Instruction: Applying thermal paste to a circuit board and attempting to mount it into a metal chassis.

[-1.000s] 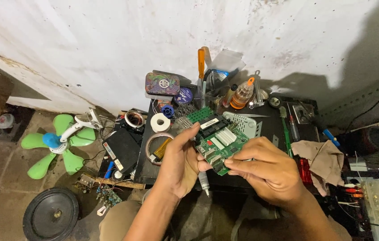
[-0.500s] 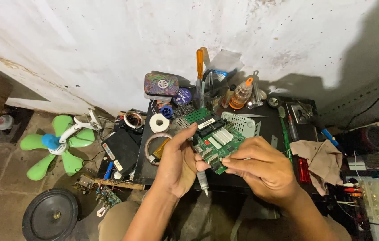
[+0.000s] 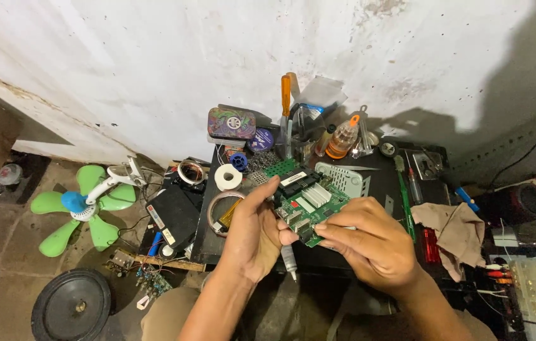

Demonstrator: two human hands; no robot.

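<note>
Left hand (image 3: 252,237) and right hand (image 3: 372,243) each hold a firm grip on the green rectangular circuit board (image 3: 309,202). Beyond the grip, an orange-capped clear bottle (image 3: 342,137) stands on the black table (image 3: 381,173).

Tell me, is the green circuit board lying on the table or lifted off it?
Lifted. The left hand and right hand grip the green circuit board by its edges, tilted above the black table.

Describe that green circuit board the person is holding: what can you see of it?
The green circuit board is a flat rectangle carrying a black finned block, white and silver parts and a small red piece. It is held tilted above the cluttered dark table, gripped between the left hand and the right hand, whose fingers cover its near edge.
</note>
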